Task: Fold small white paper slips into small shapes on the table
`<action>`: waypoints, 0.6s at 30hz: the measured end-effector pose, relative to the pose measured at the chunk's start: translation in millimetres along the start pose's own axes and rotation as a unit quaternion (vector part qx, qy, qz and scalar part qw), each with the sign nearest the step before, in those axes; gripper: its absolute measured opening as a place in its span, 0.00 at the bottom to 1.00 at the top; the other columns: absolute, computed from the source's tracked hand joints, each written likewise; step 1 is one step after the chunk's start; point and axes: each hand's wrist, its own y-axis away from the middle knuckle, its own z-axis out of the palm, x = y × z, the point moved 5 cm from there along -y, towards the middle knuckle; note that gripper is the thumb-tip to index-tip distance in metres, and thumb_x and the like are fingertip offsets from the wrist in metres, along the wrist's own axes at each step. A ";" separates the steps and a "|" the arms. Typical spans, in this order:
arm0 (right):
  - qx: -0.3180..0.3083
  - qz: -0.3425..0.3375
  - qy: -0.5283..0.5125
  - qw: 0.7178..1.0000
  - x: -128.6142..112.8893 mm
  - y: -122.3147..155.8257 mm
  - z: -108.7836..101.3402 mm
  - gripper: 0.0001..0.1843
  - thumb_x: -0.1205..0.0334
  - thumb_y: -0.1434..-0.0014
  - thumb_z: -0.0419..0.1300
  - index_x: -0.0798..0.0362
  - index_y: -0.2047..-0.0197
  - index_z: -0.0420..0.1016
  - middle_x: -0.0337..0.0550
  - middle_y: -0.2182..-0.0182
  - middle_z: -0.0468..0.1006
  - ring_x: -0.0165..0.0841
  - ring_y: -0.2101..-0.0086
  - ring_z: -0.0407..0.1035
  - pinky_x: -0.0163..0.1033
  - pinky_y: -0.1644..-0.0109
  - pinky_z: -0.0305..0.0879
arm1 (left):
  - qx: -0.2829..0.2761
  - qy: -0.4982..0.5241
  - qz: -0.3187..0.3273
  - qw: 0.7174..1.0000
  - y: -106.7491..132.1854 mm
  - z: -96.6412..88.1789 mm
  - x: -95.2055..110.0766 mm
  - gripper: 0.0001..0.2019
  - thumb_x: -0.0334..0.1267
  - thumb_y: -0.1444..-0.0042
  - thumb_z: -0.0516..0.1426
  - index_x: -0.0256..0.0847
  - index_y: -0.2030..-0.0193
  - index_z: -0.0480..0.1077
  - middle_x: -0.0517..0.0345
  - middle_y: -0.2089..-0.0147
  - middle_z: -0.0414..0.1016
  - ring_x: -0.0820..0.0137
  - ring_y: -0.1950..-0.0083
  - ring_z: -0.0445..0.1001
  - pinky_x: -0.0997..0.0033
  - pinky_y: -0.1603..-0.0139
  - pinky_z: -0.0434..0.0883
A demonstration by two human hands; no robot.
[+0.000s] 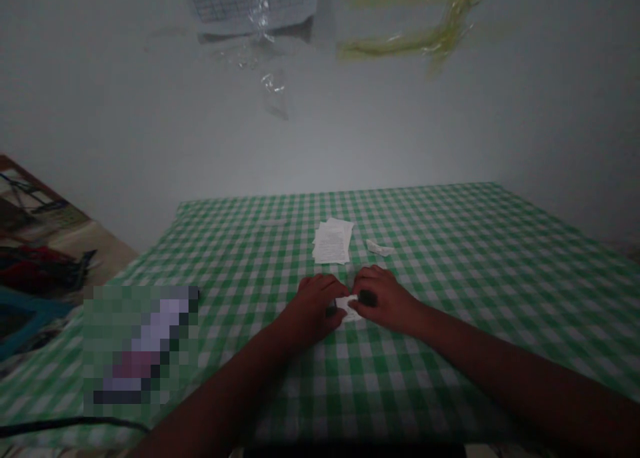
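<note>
A small white sheet of paper [352, 309] lies low over the checked cloth, between my two hands. My left hand [319, 303] is curled in at the paper's left side, thumb and fingers bent around that edge. At the other side my right hand [384, 298] is closed in the same way, its thumb on the paper and its fingertips at the far edge. A dark patch shows inside the right hand's curl; whether it is an object or shadow I cannot tell. Just beyond my hands lies a loose stack of printed papers [331, 242].
A green and white checked tablecloth [450, 245] covers the table. A crumpled paper scrap [380, 248] sits right of the stack. At the left are a blurred-out, slanted object [150, 338] and a black cable [75, 423]. A wall [320, 138] rises behind the table.
</note>
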 end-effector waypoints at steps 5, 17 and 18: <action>0.089 0.009 -0.100 0.991 -3.7 1.1 -12.0 0.04 0.65 0.40 0.58 0.49 0.67 0.66 0.40 0.68 0.71 0.34 0.64 0.67 0.41 0.58 0.65 | 0.076 0.011 0.022 0.997 1.8 -14.7 3.5 0.14 0.33 0.42 0.58 0.44 0.48 0.67 0.53 0.47 0.71 0.63 0.42 0.67 0.59 0.40 0.63; -0.025 -0.068 0.146 0.987 -21.2 4.8 6.0 0.06 0.72 0.44 0.55 0.54 0.62 0.67 0.48 0.65 0.72 0.41 0.61 0.64 0.47 0.54 0.65 | 0.027 -0.025 -0.001 0.999 -1.5 5.1 -3.3 0.15 0.32 0.43 0.59 0.42 0.49 0.67 0.52 0.48 0.71 0.62 0.46 0.68 0.59 0.44 0.64; -0.032 -0.074 0.149 0.985 -21.3 4.9 8.1 0.07 0.72 0.44 0.55 0.54 0.61 0.68 0.48 0.64 0.72 0.41 0.60 0.64 0.48 0.53 0.65 | 0.023 -0.031 -0.007 0.999 -2.0 5.9 -3.4 0.13 0.32 0.43 0.59 0.42 0.50 0.68 0.52 0.49 0.71 0.62 0.47 0.68 0.60 0.45 0.65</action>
